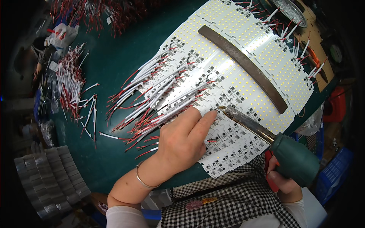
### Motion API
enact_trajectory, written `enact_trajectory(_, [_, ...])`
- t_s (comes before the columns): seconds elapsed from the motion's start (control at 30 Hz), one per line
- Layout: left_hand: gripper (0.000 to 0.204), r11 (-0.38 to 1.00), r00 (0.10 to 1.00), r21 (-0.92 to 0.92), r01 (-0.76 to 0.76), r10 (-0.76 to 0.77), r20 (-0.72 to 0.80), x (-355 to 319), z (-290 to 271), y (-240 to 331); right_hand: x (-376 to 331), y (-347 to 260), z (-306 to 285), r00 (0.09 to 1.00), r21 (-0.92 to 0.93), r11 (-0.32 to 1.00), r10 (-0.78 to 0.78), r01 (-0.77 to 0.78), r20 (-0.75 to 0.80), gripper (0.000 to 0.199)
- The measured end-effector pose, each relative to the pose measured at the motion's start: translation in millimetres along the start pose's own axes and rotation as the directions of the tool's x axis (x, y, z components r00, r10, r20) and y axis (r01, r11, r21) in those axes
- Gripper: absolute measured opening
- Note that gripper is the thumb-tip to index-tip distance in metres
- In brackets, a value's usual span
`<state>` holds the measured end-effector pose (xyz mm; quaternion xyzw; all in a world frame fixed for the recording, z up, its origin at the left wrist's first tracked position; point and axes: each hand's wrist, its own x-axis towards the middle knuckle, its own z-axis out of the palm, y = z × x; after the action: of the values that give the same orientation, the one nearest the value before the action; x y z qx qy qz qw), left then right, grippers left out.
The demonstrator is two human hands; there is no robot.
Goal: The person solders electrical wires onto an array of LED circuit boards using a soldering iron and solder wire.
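Note:
A large panel of white LED circuit boards with yellow chips lies on the green table. My left hand is closed over it, thumb and forefinger pinched at a board's edge; the wire in that pinch is mostly hidden by the fingers. Short red-and-black wire ends show beside the palm. My right hand grips the green handle of a soldering iron, whose tip meets the board just right of my left fingertips. White-sleeved red wires stick out leftward from the boards, several under my left hand.
A curved dark metal bar lies across the panel. Loose sleeved wires are heaped on the table's left, with more red wires at the back. Stacked grey pieces stand lower left. At the right are a blue crate and a metal dish.

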<state>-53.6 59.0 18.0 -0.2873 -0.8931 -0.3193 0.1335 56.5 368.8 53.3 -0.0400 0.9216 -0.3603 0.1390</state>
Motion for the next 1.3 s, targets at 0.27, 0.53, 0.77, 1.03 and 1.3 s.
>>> enact_trajectory(0.27, [0.056, 1.0, 1.0, 0.001, -0.009, 0.009, 0.009, -2.0, -0.3, -0.2, 21.9, -21.6, 1.9, 0.989, 0.647, 0.753, 0.145, -0.117, 0.01, 0.039])
enact_trajectory(0.53, [0.056, 1.0, 1.0, -0.009, -0.013, 0.013, -0.008, -1.6, 1.0, 0.0, 22.5, 11.2, -2.8, 0.945, 0.152, 0.933, -0.325, 0.327, -0.039, 0.059])
enact_trajectory(0.77, [0.056, 1.0, 1.0, 0.021, -0.007, 0.007, 0.01, -0.6, -0.3, 2.6, 3.7, 21.5, 0.8, 0.979, 0.43, 0.88, -0.174, 0.203, -0.105, 0.063])
enact_trajectory(1.03, [0.061, 0.985, 0.998, -0.159, 0.062, -0.067, -0.021, 5.1, 2.2, -3.2, -20.7, 17.9, 6.6, 0.983, 0.672, 0.74, 0.113, 0.013, -0.143, 0.068])
enact_trajectory(1.3, [0.059, 0.978, 1.0, -0.209, 0.009, -0.013, -0.018, 3.3, 6.7, -8.0, -30.7, 18.5, 4.5, 0.978, 0.266, 0.964, 0.049, 0.007, -0.203, 0.049])
